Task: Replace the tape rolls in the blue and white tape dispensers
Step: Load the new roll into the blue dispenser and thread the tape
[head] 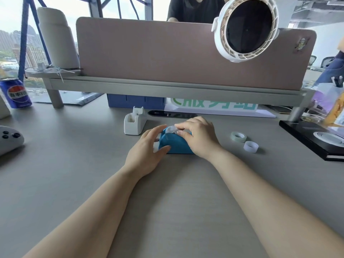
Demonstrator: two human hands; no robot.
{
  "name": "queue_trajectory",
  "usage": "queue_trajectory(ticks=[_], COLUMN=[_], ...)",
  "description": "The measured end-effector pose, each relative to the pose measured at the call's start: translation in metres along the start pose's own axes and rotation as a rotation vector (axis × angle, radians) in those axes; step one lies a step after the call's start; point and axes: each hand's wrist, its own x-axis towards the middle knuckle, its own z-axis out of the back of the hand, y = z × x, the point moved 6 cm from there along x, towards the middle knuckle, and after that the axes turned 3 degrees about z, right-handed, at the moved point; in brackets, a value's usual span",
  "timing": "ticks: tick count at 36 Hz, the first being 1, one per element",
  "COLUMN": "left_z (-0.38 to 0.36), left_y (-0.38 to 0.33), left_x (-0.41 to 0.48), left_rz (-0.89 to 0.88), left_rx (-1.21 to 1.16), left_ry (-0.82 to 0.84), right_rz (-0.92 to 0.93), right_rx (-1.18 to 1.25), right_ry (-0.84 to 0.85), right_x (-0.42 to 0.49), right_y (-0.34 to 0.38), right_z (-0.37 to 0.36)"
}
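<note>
Head view: on the grey desk (65,164), the left hand (147,151) braces the blue plastic tape dispenser (175,144), fingers spread against its side to steady it. The right hand (199,135) pinches a clear tape roll (171,129) at its top slot. An empty white plastic dispenser (134,123) stands just behind; two spare clear rolls (238,137) lie right, within reach.
</note>
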Motion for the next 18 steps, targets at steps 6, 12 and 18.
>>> queue_trajectory(ticks=[6, 12, 18], left_z=[0.0003, -0.0005, -0.0005], left_y=[0.0013, -0.0036, -0.0062], left_x=[-0.0011, -0.0024, -0.0017], left_rz=[0.008, -0.047, -0.067], left_rx=[0.016, 0.087, 0.110], left_ry=[0.013, -0.012, -0.019], right_rz=[0.046, -0.024, -0.098], right_rx=[-0.088, -0.031, 0.019], right_ry=[-0.019, -0.015, -0.040], right_x=[-0.0027, -0.0060, -0.0092], right_y=[-0.0010, -0.0030, -0.0089], right_z=[0.0060, 0.0058, 0.0068])
